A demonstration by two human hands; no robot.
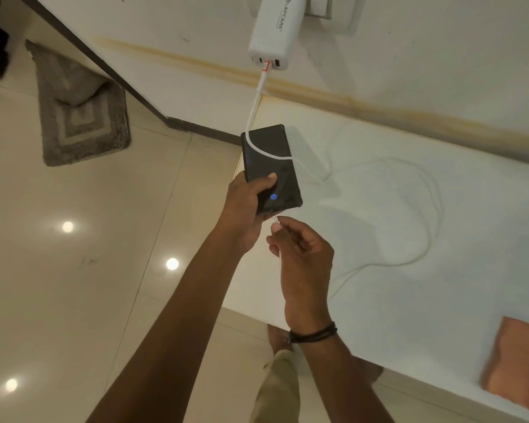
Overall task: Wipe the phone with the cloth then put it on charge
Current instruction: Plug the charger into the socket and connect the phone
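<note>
My left hand (248,206) grips a black phone (271,166) by its lower left side, thumb on the dark screen, where a small blue fingerprint icon glows. My right hand (300,254) pinches the plug (275,220) of a white cable just below the phone's bottom edge, a small gap between them. The cable (434,209) loops over the white counter and crosses the phone's screen up to a white charger (275,32) plugged into the wall socket. An orange-brown cloth (513,364) lies on the counter at the lower right, away from both hands.
The white counter (409,300) runs along the wall on the right. A grey bath mat (80,108) lies on the glossy tiled floor at the upper left. My feet and a trouser leg show below the hands.
</note>
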